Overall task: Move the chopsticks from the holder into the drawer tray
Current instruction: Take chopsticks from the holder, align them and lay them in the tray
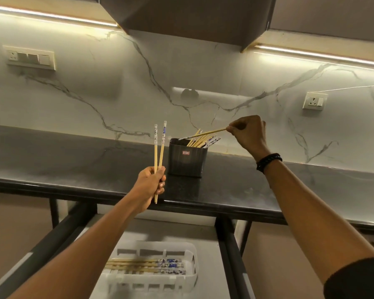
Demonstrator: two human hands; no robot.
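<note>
Nearest to the camera, at the bottom right, is a black sleeve (358, 279) on the right arm, and both bare forearms reach forward from the lower edge. Under them an open drawer (205, 238) holds a white plastic tray (195, 268), and several chopsticks (138, 265) lie flat in the tray side by side, with their blue patterned ends to the right. Further on, the left hand (149, 184) is above the front edge of the dark counter (73, 165). Its fingers are curled around 2 chopsticks (158, 152), which stand nearly upright with the patterned ends on top and spread a little apart. Just to the right of this hand, a dark holder (186, 160) stands on the counter with a small label on its front. A bunch of chopsticks (200, 140) leans to the right inside it. The right hand (248, 132), with a black bracelet (268, 160) on the wrist, is above and to the right of the holder. Its fingertips pinch the plain end of 1 chopstick (205, 133), which lies almost level over the holder's opening; I cannot tell if it touches the rim. The 2 hands are well apart. Behind the counter is a white marble wall (138, 83) with a switch panel (30, 58) on the left and a socket (314, 101) on the right, and dark cabinets (192, 16) hang above.
</note>
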